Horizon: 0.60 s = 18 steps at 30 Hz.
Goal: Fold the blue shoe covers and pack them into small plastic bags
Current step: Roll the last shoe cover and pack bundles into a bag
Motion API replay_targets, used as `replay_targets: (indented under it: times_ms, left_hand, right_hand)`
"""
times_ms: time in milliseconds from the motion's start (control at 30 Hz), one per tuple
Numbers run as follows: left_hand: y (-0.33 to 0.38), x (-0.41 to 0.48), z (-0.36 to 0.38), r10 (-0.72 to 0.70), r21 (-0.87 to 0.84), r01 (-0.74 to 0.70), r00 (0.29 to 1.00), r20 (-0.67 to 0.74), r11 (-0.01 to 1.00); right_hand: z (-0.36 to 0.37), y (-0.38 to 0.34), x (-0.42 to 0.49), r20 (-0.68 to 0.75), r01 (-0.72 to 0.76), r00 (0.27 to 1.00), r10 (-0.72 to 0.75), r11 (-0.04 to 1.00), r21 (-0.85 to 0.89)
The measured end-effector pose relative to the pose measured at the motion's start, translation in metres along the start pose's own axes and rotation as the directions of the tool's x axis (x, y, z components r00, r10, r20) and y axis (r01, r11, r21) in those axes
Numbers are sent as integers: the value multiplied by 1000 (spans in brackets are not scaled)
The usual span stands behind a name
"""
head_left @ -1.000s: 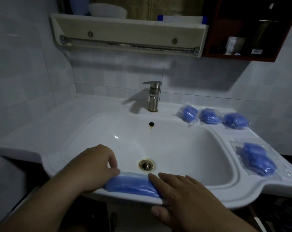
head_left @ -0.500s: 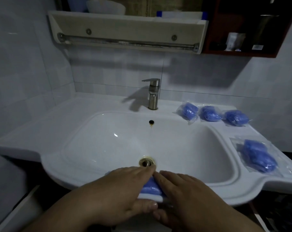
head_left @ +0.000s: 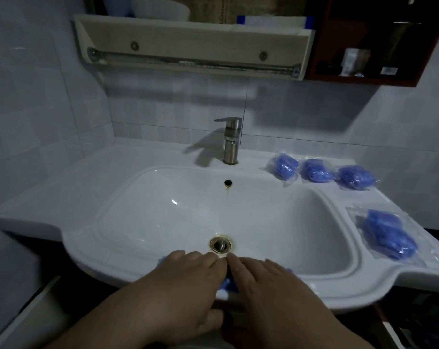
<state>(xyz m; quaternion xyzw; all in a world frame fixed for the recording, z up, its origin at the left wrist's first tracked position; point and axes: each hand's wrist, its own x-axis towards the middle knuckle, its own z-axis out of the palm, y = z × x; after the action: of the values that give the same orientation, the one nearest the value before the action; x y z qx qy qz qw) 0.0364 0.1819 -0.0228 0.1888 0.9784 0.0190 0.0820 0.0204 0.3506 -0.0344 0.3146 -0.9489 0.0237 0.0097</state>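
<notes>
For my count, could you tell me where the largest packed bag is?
Head view: the largest packed bag lies at the right of the sink counter, in front of three small bags.

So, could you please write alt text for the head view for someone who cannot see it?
A person's left hand and right hand press a blue shoe cover on the front rim of a white sink, fingertips meeting. Right of the faucet lies a row of three packed bags; a larger bag lies on the right ledge.

place: home bathroom | evidence: white washbasin (head_left: 112, 172), tap (head_left: 231, 141), tiled wall (head_left: 37, 96), towel rail (head_left: 193, 62)
</notes>
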Motion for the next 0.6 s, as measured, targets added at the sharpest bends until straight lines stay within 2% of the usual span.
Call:
replay_targets:
  times_ms: [33,100,133,200,300,367,467,600]
  left_hand:
    - [0,0,-1,-3,-18,4,1000,24,1000]
    - [-1,-1,-3,-14,-31,16,998,57,999]
    - [-1,-1,-4,-26,-22,28,997,75,999]
    - [-2,0,-4,-60,-2,61,992,113,998]
    - [-1,2,-4,-109,4,109,983,146,994]
    - [-4,1,-5,-95,-67,101,991,89,993]
    - [-5,-3,-15,-30,-275,8,997,-76,961]
    - [-3,-7,-22,-12,-330,-75,967,-253,941]
  right_hand:
    - [0,4,0,3,-11,1000,11,1000,19]
    - [-4,14,0,18,41,999,-40,996,-80]
    - [-7,17,-3,100,55,994,-48,996,-64]
    - [-15,20,-7,173,74,983,-68,997,-25]
    - [-21,23,-7,167,64,983,-73,996,60]
    - [-24,25,-9,88,56,994,-68,989,135]
    - [-31,27,-10,-2,43,999,-44,977,210]
    - [-37,25,-14,-77,55,996,-39,973,225]
